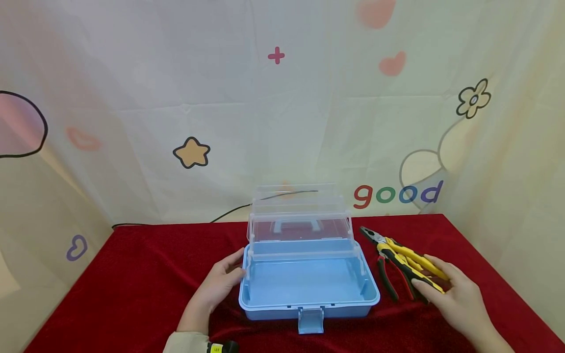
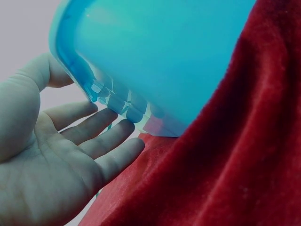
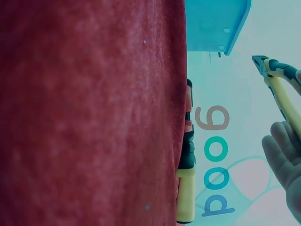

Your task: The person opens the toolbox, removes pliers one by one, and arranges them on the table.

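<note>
A light blue toolbox (image 1: 309,282) stands with its clear lid (image 1: 304,206) raised at the back. My left hand (image 1: 220,279) is at the box's left side, thumb at the rim. In the left wrist view, the fingers (image 2: 110,141) extend loosely along the outer wall of the blue box (image 2: 160,52). With my right hand (image 1: 463,296) I grip yellow-and-black pliers (image 1: 393,256) by the handles, jaws toward the far left. In the right wrist view, these pliers (image 3: 280,92) are raised above the cloth, and my right hand (image 3: 284,155) is partly cut off by the frame.
Red-and-black handled pliers (image 1: 386,279) lie on the red cloth (image 1: 145,279) right of the box, below the held pliers. Another yellow-handled tool (image 3: 186,195) rests there too. A latch (image 1: 311,321) hangs at the box's front. Behind the table hangs a printed curtain (image 1: 291,132).
</note>
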### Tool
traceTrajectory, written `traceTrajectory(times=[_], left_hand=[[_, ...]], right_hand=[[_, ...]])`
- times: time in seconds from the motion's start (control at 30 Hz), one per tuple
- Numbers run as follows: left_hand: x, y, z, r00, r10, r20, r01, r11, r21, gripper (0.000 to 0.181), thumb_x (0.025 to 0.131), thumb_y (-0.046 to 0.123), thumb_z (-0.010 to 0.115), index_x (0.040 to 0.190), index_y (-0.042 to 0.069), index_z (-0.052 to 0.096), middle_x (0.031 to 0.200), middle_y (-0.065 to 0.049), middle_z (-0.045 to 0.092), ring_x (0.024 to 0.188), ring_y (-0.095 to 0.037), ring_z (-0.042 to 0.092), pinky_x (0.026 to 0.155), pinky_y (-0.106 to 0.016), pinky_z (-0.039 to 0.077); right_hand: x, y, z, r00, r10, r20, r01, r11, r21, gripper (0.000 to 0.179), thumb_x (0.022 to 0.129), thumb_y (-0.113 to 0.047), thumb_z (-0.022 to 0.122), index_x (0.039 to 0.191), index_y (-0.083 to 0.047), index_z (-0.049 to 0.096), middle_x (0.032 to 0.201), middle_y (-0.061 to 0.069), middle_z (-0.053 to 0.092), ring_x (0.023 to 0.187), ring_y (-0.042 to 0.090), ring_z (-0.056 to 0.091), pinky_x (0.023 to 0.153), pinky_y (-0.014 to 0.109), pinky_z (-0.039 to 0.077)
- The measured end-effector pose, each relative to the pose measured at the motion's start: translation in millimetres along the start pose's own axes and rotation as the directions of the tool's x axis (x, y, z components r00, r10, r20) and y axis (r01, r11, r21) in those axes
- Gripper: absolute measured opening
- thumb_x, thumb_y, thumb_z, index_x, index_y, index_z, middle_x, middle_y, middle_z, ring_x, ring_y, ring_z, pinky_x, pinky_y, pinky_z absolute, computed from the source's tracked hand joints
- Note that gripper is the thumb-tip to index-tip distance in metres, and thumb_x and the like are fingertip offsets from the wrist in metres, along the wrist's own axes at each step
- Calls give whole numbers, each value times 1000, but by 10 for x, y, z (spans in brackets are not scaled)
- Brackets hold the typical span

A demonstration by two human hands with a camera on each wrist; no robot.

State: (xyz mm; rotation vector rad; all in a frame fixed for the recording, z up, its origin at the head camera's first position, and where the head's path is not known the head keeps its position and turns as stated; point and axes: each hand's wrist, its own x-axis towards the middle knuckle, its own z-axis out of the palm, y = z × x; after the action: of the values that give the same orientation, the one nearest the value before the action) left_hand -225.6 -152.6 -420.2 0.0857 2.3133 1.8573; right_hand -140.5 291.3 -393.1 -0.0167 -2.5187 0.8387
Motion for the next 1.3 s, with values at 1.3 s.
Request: traceTrajectory(times=[1.3], left_hand=[[2,-4,-4,1000,-6,-5,6,1000,-8,59,87,16,56,144,19,40,143,-9,47,121,-28,53,97,-47,49]], right_hand=[[34,208,-124,991,132,33,-129,989,-74,60,80,-35,73,127,-2,54,115,26,58,89,26,51,54,13,42]])
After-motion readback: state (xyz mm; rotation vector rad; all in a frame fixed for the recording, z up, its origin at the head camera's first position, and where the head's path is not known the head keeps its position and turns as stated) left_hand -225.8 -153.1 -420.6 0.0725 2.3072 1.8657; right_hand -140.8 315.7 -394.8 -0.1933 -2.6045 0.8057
